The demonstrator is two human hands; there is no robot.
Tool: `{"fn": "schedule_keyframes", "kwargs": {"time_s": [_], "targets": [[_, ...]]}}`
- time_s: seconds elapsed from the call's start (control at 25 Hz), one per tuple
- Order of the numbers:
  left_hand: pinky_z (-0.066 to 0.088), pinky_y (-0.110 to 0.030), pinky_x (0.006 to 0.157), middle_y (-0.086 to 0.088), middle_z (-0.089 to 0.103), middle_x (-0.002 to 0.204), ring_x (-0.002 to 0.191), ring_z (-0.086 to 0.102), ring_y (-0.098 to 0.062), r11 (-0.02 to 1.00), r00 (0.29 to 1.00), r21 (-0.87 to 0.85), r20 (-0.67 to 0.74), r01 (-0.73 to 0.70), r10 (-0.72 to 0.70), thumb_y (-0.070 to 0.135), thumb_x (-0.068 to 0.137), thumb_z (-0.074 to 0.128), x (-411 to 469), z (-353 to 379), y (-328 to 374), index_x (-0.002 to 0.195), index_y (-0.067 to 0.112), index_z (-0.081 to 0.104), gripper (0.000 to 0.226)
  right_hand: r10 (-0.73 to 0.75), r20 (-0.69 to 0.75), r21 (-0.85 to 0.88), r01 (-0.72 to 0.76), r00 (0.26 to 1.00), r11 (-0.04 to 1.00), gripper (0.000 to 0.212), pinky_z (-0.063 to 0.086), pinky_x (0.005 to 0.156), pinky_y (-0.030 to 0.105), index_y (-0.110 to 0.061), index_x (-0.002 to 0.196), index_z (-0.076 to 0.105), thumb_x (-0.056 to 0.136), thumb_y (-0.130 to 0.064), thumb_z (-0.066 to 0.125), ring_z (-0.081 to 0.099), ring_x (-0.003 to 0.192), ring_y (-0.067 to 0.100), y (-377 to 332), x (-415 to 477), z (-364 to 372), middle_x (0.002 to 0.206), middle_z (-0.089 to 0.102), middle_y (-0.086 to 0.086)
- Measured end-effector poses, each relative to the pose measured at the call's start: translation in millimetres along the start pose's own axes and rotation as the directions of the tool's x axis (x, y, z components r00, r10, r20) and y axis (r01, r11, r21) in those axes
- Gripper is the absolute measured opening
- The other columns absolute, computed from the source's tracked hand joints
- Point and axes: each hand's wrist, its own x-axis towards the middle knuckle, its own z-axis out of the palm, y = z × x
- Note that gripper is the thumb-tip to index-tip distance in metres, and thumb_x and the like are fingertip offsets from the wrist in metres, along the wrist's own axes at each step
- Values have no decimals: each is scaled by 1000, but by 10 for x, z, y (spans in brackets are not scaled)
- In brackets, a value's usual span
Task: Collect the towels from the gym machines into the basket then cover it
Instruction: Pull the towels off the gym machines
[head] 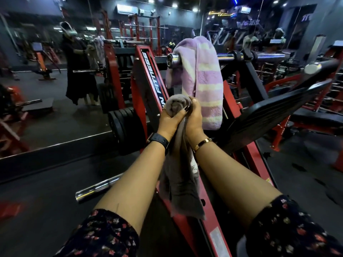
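I hold a grey towel (181, 184) between both hands, out in front of me. Its top end is bunched into a tight roll, and the fingers of my left hand (169, 120) curl round that roll from the left, the thumb with its dark nail laid across it. The fingers of my right hand (195, 118) close on the same roll from the right, so the two hands press together on it. The rest of the grey towel hangs straight down between my forearms, its loose lower end near my floral sleeves.

Just beyond my fingers, a little to the right, a purple and pale-yellow striped towel (203, 80) hangs over the end of a chrome bar (173, 59) on a red and black gym machine (146, 75). Its lower edge drops to about the level of my right hand, close beside it but not touching.

Black weight plates (121, 125) sit on the machine to the left of my hands, and a black footplate (278, 108) slopes away at the right. A wall mirror (55, 80) fills the far left. I wear a black watch (159, 140) on my left wrist and a gold bracelet (202, 143) on my right.
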Motion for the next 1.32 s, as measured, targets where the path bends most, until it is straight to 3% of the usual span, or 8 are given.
{"fn": "schedule_keyframes", "kwargs": {"time_s": [0.12, 0.28, 0.44, 0.68, 0.76, 0.96, 1.2, 1.32], "targets": [[52, -19, 76, 4, 66, 84, 75, 64, -1, 1000, 993, -5, -112, 23, -24, 5, 74, 67, 274, 56, -104, 85, 19, 63, 18, 42, 47, -127, -35, 998, 991, 33, 37, 109, 49, -36, 90, 60, 76, -58, 39, 50, 116, 23, 206, 326, 34, 115, 56, 4], [46, -8, 69, 6, 62, 83, 74, 59, -6, 999, 968, -2, -248, 48, -47, 3, 79, 68, 594, 95, -162, 98, 9, 60, 21, -54, -151, -226, 19, 987, 974, 19, 36, 105, 48, -28, 90, 57, 78, -36, 46, 47, 113, 25, 134, 581, 44, 113, 54, 9], [46, -17, 75, 2, 63, 92, 84, 60, -13, 997, 966, 2, -250, 73, -70, 16, 76, 73, 1029, 89, -227, 100, 11, 62, 27, -270, -195, -543, 126, 943, 830, 38, 28, 109, 48, -12, 113, 57, 79, -29, 61, 44, 117, 29, 146, 876, 26, 127, 46, 13], [38, 3, 62, -3, 62, 95, 86, 57, -12, 1000, 982, -3, -188, 13, -14, 3, 78, 68, 1667, -21, -342, 108, -2, 61, 31, -386, -286, -748, 47, 877, 662, 94, 12, 115, 50, -29, 149, 22, 72, -46, 72, 10, 145, 32, 160, 1427, 269, 160, 7, 7], [38, 4, 63, -8, 64, 101, 88, 57, -13, 1000, 987, 27, -158, -2, 7, 3, 79, 67, 1830, -72, -402, 113, -3, 60, 35, -414, -299, -772, 37, 860, 635, 98, 15, 115, 49, -30, 151, 13, 74, -46, 71, 13, 144, 35, 112, 1591, 351, 161, 1, 9], [43, 1, 65, -2, 66, 98, 87, 60, -12, 1000, 996, -3, -82, 24, -24, 24, 68, 69, 1994, -122, -459, 109, 8, 62, 45, -474, -253, -766, 125, 843, 631, 83, 29, 105, 35, -31, 151, 21, 80, -9, 59, 35, 132, 39, 177, 1704, 371, 159, 14, 11], [48, -12, 69, -5, 66, 93, 85, 62, -16, 999, 992, -2, -117, 47, -47, 29, 63, 67, 1788, -37, -465, 102, 4, 63, 47, -396, -190, -805, 89, 899, 587, 77, 35, 105, 40, -31, 146, 34, 76, -8, 57, 42, 125, 39, 473, 1443, 135, 152, 31, 10], [46, -15, 75, -12, 67, 103, 91, 59, -15, 999, 969, 40, -246, 30, -19, 19, 72, 74, 1533, -20, -441, 109, 1, 61, 43, -274, -125, -853, 38, 953, 520, 68, 41, 98, 43, -30, 137, 45, 73, -11, 56, 47, 116, 40, 616, 1213, -97, 141, 43, 10]]}}
